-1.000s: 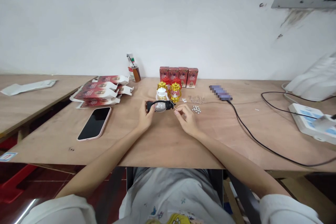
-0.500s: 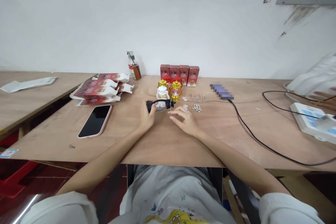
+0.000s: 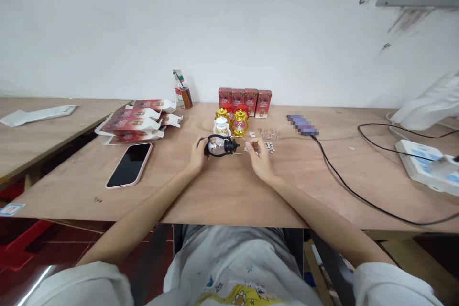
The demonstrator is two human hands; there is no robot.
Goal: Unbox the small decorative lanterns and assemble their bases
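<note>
Black lantern (image 3: 219, 146) in left hand's (image 3: 198, 154) grip, right hand (image 3: 258, 157) pinching (box labels unreadable).

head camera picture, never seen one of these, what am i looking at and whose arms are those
The picture comes from a camera worn on a person's head, looking forward and down, so the two bare arms reaching in from below are the wearer's own. There is no machine here.

The left hand holds a small black toy lantern, lying on its side just above the wooden table. The right hand pinches a thin part next to the lantern's end; it is too small to name.

Behind the hands stand gold and white lanterns and a row of red boxes. A little heap of small round pieces lies to the right. To the left are a phone face up and a pile of flat red cartons. A black cable runs off to the right.
</note>
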